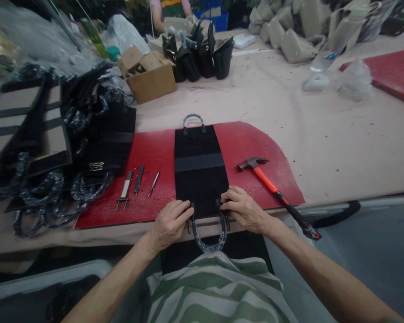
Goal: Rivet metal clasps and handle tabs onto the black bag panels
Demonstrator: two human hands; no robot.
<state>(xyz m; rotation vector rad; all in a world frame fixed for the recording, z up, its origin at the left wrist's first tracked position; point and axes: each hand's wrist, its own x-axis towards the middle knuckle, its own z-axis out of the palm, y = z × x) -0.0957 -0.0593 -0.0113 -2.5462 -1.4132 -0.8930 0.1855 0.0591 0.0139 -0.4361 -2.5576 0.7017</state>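
Observation:
A black bag panel (199, 185) lies flat on a red mat (155, 148), with a plastic-wrapped handle at its far end (194, 115) and another handle (209, 246) hanging over the table's front edge. My left hand (171, 220) pinches the panel's near left corner, beside one base of the near handle. At the near right corner, my right hand (244, 208) grips the panel by the handle's other base. Both hands have their fingers closed, and the fingertips partly hide the corners. A claw hammer (265, 179) with an orange and black grip rests to the right of the panel.
Left of the panel lie a pronged punch (124, 190), a flat metal bar (138, 179) and a thin metal rod (154, 184). Stacked black bag panels (104, 139) crowd the left. A cardboard box (151, 80) and black bags (222, 58) stand behind; a person (171, 11) is beyond.

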